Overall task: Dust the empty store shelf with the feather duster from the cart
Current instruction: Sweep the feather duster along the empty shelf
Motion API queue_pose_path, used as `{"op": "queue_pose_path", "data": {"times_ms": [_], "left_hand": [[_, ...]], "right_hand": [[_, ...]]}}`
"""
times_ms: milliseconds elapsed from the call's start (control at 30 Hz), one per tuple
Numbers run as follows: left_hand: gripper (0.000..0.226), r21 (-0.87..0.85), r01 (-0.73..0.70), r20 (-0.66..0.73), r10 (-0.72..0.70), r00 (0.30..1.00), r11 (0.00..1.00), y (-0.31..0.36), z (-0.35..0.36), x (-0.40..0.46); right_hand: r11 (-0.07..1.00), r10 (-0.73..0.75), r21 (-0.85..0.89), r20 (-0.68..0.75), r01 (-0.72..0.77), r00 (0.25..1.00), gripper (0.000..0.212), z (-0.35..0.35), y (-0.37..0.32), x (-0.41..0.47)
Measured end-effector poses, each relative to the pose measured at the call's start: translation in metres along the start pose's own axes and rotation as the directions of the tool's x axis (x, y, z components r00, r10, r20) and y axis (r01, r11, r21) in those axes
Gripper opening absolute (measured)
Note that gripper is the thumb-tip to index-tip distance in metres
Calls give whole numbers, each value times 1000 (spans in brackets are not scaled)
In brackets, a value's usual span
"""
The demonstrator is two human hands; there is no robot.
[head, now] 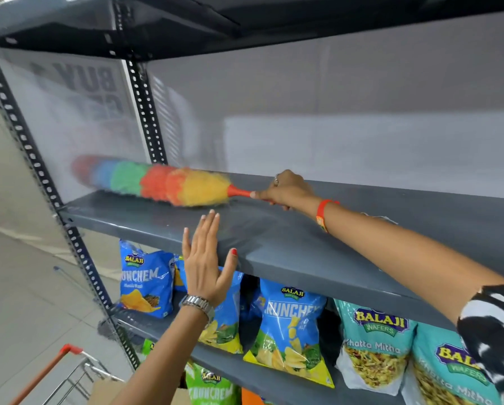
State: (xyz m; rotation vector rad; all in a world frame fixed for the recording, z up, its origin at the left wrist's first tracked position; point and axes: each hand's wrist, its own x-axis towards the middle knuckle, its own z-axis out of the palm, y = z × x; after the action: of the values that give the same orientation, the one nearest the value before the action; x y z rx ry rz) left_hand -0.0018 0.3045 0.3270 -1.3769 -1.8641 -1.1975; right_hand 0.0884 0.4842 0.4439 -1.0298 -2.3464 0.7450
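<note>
A rainbow feather duster (154, 181) lies along the grey empty shelf (303, 238), its fluffy head blurred and reaching toward the left upright. My right hand (286, 190) is shut on its orange handle, with the arm stretched over the shelf. My left hand (205, 258) is raised flat in front of the shelf's front edge, fingers apart, holding nothing. A corner of the cart (69, 372) with an orange handle shows at the bottom left.
Blue and teal snack bags (291, 331) fill the shelf below. Perforated black uprights (40, 171) frame the left side. Another dark shelf (245, 21) sits overhead. A translucent back panel stands behind the shelf. Tiled floor lies to the left.
</note>
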Motion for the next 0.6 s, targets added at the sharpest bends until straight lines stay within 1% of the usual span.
{"op": "queue_pose_path", "data": {"times_ms": [100, 200, 300, 400, 467, 500, 567, 600], "left_hand": [[65, 31, 53, 10, -53, 999, 998, -17, -1, 3], [64, 53, 50, 13, -50, 999, 997, -24, 2, 2], [63, 47, 54, -1, -54, 999, 997, -26, 4, 1], [64, 43, 46, -10, -45, 999, 998, -28, 5, 1], [64, 44, 39, -11, -39, 999, 998, -29, 5, 2], [64, 41, 38, -10, -37, 999, 998, -29, 5, 2], [65, 36, 35, -8, -34, 999, 999, -29, 5, 2], [65, 37, 32, -8, -31, 999, 999, -29, 4, 3]], "right_hand": [[998, -25, -64, 74, 29, 997, 51, 21, -6, 2], [998, 18, -69, 122, -10, 992, 51, 28, -5, 10], [996, 67, -71, 121, -59, 990, 49, 23, -2, 23], [990, 123, -79, 94, -116, 988, 52, 18, 1, 34], [984, 156, -99, 51, -150, 986, 52, 17, 5, 37], [980, 164, -114, 6, -162, 986, 51, 18, 6, 38], [966, 144, -196, -140, -170, 980, 50, 21, 9, 40], [952, 106, -258, -226, -164, 968, 49, 24, 9, 41]]}}
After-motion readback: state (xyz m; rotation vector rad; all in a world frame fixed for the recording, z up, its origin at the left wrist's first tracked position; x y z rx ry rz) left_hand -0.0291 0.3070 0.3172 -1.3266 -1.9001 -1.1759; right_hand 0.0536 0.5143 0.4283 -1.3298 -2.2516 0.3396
